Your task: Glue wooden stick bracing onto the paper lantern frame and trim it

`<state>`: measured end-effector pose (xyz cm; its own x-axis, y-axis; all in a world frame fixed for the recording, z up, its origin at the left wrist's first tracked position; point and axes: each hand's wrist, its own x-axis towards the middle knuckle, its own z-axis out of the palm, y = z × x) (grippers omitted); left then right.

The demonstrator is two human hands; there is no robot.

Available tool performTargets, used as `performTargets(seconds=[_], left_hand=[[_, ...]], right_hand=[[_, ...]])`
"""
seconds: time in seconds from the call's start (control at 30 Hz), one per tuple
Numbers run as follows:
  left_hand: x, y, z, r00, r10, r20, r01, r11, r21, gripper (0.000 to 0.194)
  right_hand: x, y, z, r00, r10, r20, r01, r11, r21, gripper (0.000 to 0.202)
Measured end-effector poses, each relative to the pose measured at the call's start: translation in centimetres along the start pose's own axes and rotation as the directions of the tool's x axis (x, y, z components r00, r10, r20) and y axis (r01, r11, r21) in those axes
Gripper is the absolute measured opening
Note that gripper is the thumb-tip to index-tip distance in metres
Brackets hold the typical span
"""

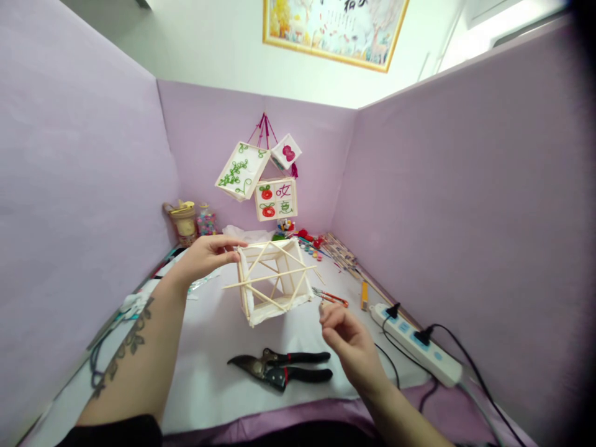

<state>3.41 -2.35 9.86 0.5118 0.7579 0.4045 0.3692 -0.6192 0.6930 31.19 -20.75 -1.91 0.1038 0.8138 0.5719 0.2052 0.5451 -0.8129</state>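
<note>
A box-shaped frame of thin wooden sticks and white paper (279, 310) is held above the white tabletop. My left hand (212, 257) grips its upper left corner between thumb and fingers. Sticks cross in a diamond over the near face, and one long stick (270, 277) lies across it, its ends past both sides. By the lower right corner, apart from the frame, my right hand (349, 344) has its fingers curled together; whatever they may pinch is too small to make out. Pruning shears with black handles (274, 369) lie below the frame.
Orange-handled pliers (333, 297), a yellow utility knife (364, 295) and a power strip with black plugs (419, 344) lie to the right. Loose sticks (344, 254) run along the right wall. Decorated paper panels (244, 171) hang at the back. Purple walls enclose three sides.
</note>
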Motion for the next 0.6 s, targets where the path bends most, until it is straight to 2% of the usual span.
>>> performTargets(seconds=[0.03,0.1,0.17,0.23,0.33,0.47,0.6], left_hand=[[0.0,0.0,0.0,1.0,-0.002,-0.001,0.002,1.0,-0.002,0.042],[0.0,0.2,0.1,1.0,-0.004,0.0,0.004,1.0,-0.007,0.044],[-0.1,0.4,0.1,1.0,0.001,0.005,-0.001,1.0,-0.008,0.043],[-0.2,0.5,0.0,1.0,0.011,0.016,-0.011,1.0,0.0,0.04],[-0.2,0.5,0.0,0.999,0.016,0.033,-0.016,1.0,0.019,0.039],[-0.2,0.0,0.0,1.0,0.012,0.029,-0.013,1.0,0.01,0.041],[-0.3,0.0,0.2,0.999,0.037,0.025,-0.036,0.999,-0.019,0.043]], right_hand=[[-0.1,-0.3,0.0,0.994,0.0,0.109,0.009,0.997,-0.077,0.027],[-0.5,-0.7,0.3,0.932,0.057,0.359,0.051,0.958,-0.283,0.03],[-1.3,-0.6,0.9,0.862,0.16,0.481,0.102,0.875,-0.474,0.018],[-2.1,0.0,1.5,0.847,0.237,0.476,0.116,0.791,-0.6,0.024],[-2.9,1.5,2.4,0.848,0.262,0.461,0.129,0.741,-0.659,0.028],[-3.0,2.8,3.1,0.831,0.249,0.497,0.161,0.748,-0.643,0.023],[-2.6,1.4,1.9,0.826,0.217,0.52,0.15,0.804,-0.575,0.021]])
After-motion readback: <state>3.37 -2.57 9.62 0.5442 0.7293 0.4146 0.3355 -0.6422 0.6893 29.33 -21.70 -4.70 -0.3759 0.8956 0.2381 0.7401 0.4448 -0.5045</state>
